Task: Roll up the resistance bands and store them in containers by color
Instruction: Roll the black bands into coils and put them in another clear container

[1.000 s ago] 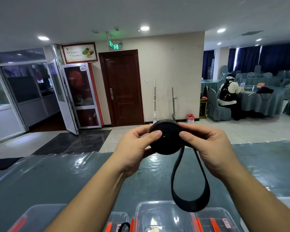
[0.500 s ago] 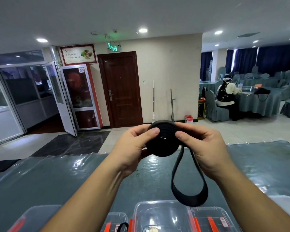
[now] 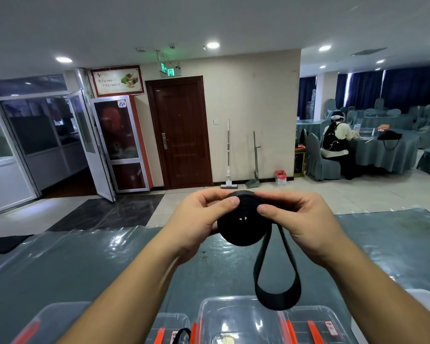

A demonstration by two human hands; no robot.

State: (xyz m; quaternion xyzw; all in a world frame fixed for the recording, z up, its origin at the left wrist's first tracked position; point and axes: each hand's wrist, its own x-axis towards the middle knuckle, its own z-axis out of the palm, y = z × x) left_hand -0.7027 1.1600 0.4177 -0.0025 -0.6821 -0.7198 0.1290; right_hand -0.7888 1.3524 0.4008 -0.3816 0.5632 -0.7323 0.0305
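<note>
I hold a black resistance band (image 3: 243, 224) up in front of me, most of it wound into a tight round coil. My left hand (image 3: 199, 219) grips the coil's left side, thumb on its face. My right hand (image 3: 301, 219) pinches the coil's right side with thumb on its face. The band's unrolled tail hangs down as a loop (image 3: 277, 289) above a clear plastic container (image 3: 236, 319) with orange clips at the table's near edge.
More clear containers sit to the left (image 3: 50, 319) and right (image 3: 318, 326), another holding a bit of black band (image 3: 181, 335). The table (image 3: 85, 264) has a shiny grey-green cover. Far behind, a person sits at a draped table (image 3: 335, 142).
The coil has grown a little and the hanging loop has become shorter. Both hands stay on the coil, shifted slightly as they turn it.
</note>
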